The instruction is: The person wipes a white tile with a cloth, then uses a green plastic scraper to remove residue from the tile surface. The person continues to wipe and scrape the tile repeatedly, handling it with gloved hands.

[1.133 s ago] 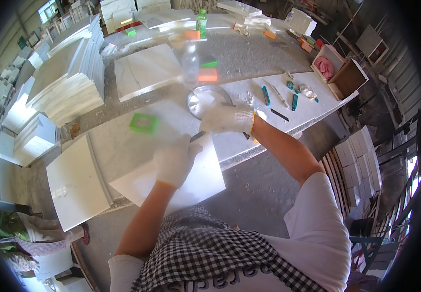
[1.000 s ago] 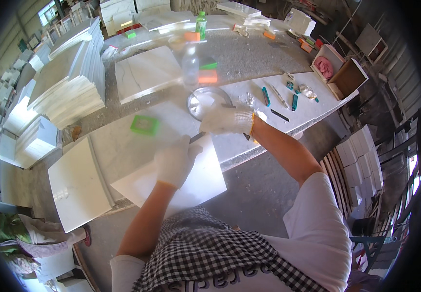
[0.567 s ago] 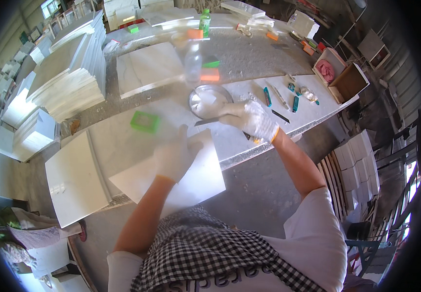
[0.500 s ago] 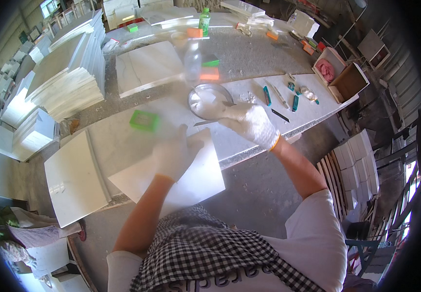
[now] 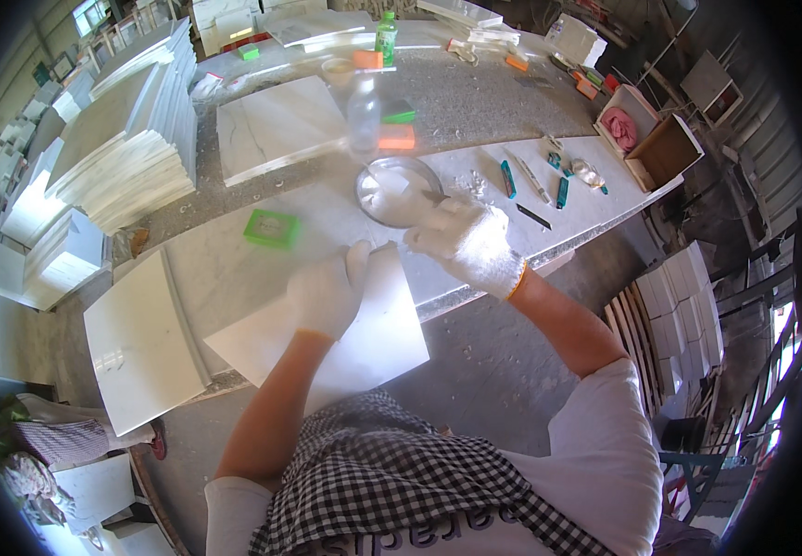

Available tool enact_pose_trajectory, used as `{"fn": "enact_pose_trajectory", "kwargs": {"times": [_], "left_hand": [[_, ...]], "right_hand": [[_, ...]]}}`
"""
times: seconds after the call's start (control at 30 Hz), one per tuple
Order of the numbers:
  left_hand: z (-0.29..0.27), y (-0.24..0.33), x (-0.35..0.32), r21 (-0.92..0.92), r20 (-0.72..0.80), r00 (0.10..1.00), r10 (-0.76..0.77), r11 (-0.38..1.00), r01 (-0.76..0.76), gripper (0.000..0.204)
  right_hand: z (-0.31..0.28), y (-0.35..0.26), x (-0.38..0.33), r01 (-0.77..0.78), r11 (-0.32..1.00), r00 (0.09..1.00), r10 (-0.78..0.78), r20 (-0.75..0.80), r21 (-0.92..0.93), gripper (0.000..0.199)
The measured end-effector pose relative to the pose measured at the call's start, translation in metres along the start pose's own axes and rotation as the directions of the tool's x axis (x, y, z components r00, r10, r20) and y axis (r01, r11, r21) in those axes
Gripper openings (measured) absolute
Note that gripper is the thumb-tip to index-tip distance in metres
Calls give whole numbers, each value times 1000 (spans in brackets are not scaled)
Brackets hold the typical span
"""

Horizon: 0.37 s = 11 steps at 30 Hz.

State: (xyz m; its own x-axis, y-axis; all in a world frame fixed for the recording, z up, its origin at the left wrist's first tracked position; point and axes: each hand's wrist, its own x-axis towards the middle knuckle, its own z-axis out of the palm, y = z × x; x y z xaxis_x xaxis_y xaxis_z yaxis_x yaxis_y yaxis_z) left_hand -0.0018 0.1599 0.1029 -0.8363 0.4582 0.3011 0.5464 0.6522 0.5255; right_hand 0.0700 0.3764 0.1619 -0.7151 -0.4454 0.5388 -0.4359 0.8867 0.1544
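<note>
Both my hands wear white gloves. My left hand (image 5: pixel 329 292) lies flat on a white marble tile (image 5: pixel 364 338) that juts over the near edge of the stone workbench (image 5: pixel 225 264). My right hand (image 5: pixel 468 243) grips a small scraper whose tip (image 5: pixel 435 196) reaches into a round metal bowl (image 5: pixel 397 190) of white paste, just beyond the tile.
A green sponge block (image 5: pixel 272 228) lies left of the bowl. Another white tile (image 5: pixel 141 338) lies at the bench's left end. Stacks of tiles (image 5: pixel 118 157) stand to the left. A clear bottle (image 5: pixel 363 116), orange block (image 5: pixel 396 138), cutters (image 5: pixel 506 178) and boxes (image 5: pixel 662 148) lie farther off.
My right hand has moved from above the tile's far edge to the right and up to the bowl, with the scraper tip now in the paste. My left hand stays pressed on the tile.
</note>
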Motion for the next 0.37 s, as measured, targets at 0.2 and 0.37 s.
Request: {"fn": "enact_pose_trajectory", "kwargs": {"times": [0.2, 0.37], "left_hand": [[0, 1, 3, 34, 74, 996, -48, 998, 46, 48], [-1, 2, 4, 32, 93, 993, -75, 997, 72, 48]], "right_hand": [[4, 4, 4, 49, 999, 996, -50, 68, 19, 8], [12, 8, 4, 91, 996, 993, -90, 80, -7, 8]]}}
